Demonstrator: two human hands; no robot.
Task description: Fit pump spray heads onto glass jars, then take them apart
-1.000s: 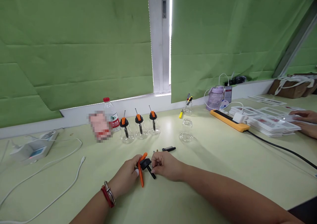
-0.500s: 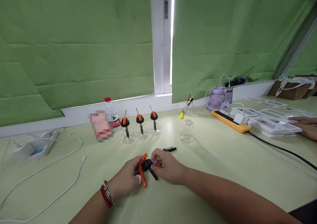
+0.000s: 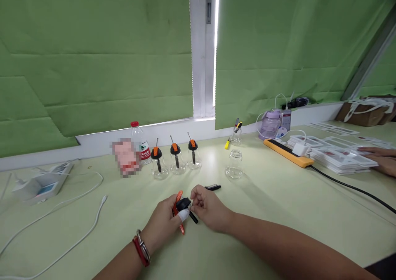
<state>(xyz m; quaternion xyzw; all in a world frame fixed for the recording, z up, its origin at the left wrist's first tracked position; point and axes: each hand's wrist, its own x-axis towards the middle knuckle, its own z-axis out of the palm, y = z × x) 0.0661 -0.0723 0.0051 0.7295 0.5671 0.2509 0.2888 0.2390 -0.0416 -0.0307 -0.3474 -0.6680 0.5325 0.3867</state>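
My left hand [image 3: 167,218] is closed around a black lid [image 3: 183,204] with a long orange handle [image 3: 179,196] and a black stem [image 3: 193,218] pointing down to the right. Its thumb, wrapped in white, presses the lid's near side. Against the lid's right side, the fingertips of my right hand [image 3: 208,207] are pinched together; a small pale bit shows between them, too small to name. Just behind that hand lies a black part with a spring-like coil [image 3: 213,187], partly covered. An uncapped glass jar [image 3: 234,166] stands further back on the table.
Several items line the back: three glass jars with black-and-orange lids [image 3: 175,158], a red-capped water bottle [image 3: 144,148], and a small jar holding screwdrivers [image 3: 236,135]. A white cable [image 3: 93,226] lies left. Right are an orange power strip [image 3: 287,153], stacked cards [image 3: 340,158] and another person's hand [image 3: 382,160].
My left thumb has moved up onto the lid's near side, covering part of it and the handle. The lid has turned slightly. My right hand has stayed pinched beside it.
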